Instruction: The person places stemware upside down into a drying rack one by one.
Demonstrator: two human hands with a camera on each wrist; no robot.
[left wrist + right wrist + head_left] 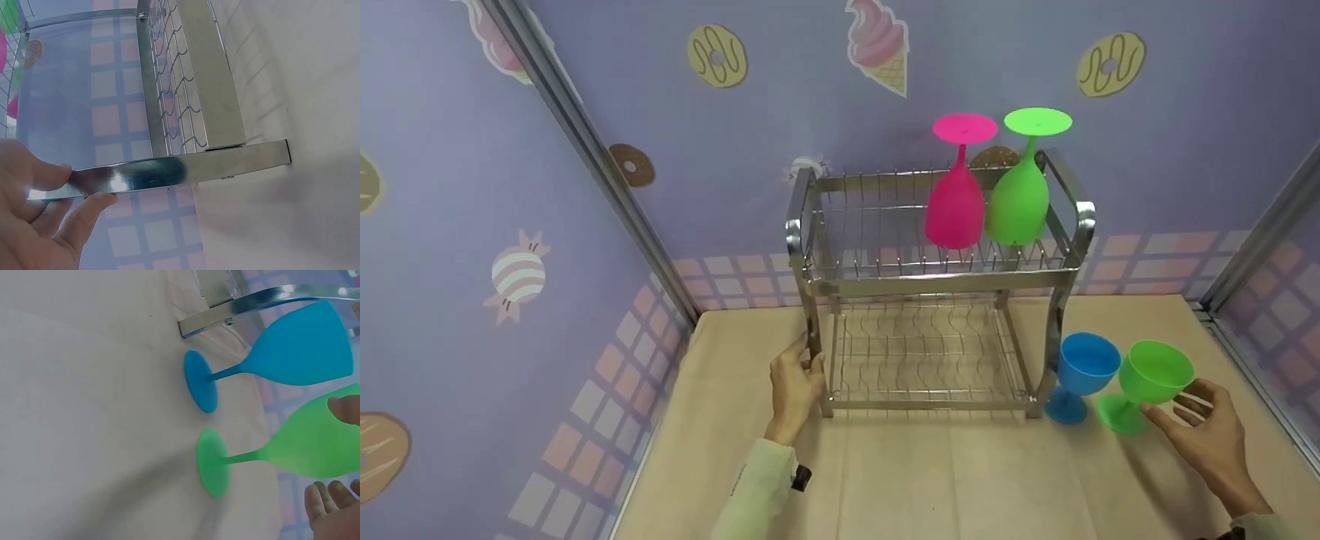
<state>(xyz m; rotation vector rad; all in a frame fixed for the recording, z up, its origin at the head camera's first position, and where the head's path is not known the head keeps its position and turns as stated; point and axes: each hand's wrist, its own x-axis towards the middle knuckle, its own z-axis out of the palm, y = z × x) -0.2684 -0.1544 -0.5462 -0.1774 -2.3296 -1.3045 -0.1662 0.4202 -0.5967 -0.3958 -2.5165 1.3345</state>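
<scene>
My left hand [795, 386] pinches the front left leg of a two-tier metal dish rack [937, 285]. The left wrist view shows thumb and fingers on either side of that shiny metal leg [140, 174]. My right hand [1204, 431] is beside an upright green goblet [1155, 375] on the table, thumb and fingers spread apart around its bowl. Whether the thumb touches the bowl I cannot tell. Just left of it stands a blue goblet [1087, 367], near the rack's right leg. A pink goblet [956, 210] and another green goblet [1020, 199] hang upside down on the upper tier.
The rack's lower tier [930, 352] has wavy wire dividers. A pale cloth covers the table [930, 480]. Purple patterned walls [780, 112] close off the back and sides, with metal posts [607, 172] at the corners.
</scene>
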